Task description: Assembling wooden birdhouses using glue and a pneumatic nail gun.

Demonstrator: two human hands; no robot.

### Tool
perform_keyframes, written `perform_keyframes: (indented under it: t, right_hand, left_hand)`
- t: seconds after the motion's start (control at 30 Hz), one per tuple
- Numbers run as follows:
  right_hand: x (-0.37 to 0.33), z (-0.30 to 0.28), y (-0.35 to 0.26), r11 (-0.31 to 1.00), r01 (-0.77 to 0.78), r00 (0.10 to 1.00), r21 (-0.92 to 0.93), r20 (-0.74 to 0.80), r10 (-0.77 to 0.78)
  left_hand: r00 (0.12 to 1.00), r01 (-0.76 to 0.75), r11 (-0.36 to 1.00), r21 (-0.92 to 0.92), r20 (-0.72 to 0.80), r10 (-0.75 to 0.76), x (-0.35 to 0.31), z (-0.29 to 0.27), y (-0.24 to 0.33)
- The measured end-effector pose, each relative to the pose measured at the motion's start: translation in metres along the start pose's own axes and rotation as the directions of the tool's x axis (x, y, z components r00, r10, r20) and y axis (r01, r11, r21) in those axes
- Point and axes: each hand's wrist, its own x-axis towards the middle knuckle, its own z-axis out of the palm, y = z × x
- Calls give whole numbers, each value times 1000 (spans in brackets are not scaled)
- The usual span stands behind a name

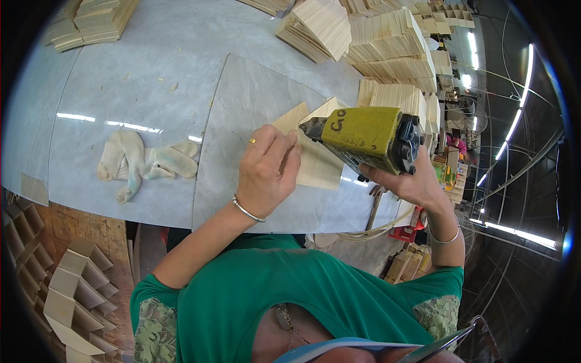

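Note:
My left hand (pixel 266 172) rests on thin light wooden pieces (pixel 315 163) lying on the grey tabletop (pixel 151 85), fingers pressed down on their left edge. It wears a ring and a bracelet. My right hand (pixel 411 181) grips a yellow pneumatic staple gun (pixel 369 136), whose dark nose points left and touches the wooden pieces right next to my left fingers. A hose hangs below the gun.
A dirty white work glove (pixel 142 160) lies on the table to the left. Stacks of thin wooden slats (pixel 387 42) fill the table's far right and the far left corner (pixel 91 21). Assembled wooden lattice dividers (pixel 66 284) stand below the table at left.

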Motion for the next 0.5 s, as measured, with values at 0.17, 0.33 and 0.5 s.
perform_keyframes:
  t: [0.17,0.33,0.5]
  right_hand:
    - [3,-5,3,989,-150,986,-4,79,149]
    - [4,-8,-1,988,-109,988,-106,98,120]
    - [5,-8,-2,986,-147,983,-78,98,154]
  left_hand:
    - [1000,-1,1000,-4,17,1,1,-1,0]
    - [1000,15,1000,-19,19,-14,0,-1,0]
    - [999,29,999,-19,19,-28,-1,-1,-1]
